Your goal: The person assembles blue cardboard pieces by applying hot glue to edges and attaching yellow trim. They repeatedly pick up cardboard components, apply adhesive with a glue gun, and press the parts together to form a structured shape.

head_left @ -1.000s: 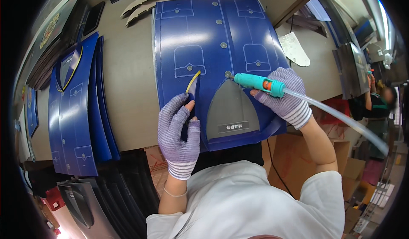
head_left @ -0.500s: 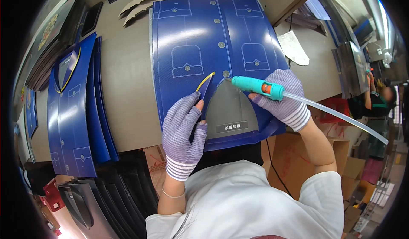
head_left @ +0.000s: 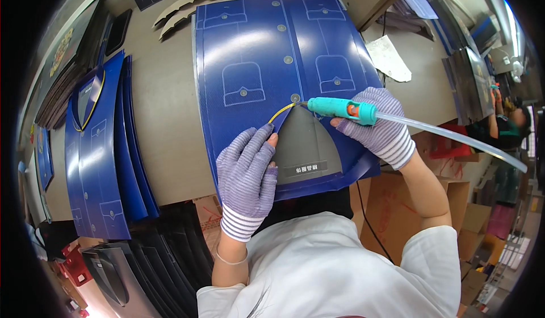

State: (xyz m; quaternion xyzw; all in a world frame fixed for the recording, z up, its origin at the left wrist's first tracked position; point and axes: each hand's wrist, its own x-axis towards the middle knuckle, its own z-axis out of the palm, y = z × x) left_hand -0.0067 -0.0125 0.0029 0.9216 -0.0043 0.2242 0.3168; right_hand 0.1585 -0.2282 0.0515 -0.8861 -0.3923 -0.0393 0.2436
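Blue shirt-print card point(head_left: 255, 85), grey collar panel point(head_left: 304, 145), teal applicator point(head_left: 340, 109), purple-striped gloves point(head_left: 247, 176).

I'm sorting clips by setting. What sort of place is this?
Probably a packaging workshop. A stack of blue shirt-printed cardboard sheets lies on the workbench, the right hand holds a teal glue nozzle on a hose, and cardboard boxes stand below.

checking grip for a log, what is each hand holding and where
Right hand grips the teal glue applicator around its barrel; left hand holds nothing, pressing the blue card's collar flap.
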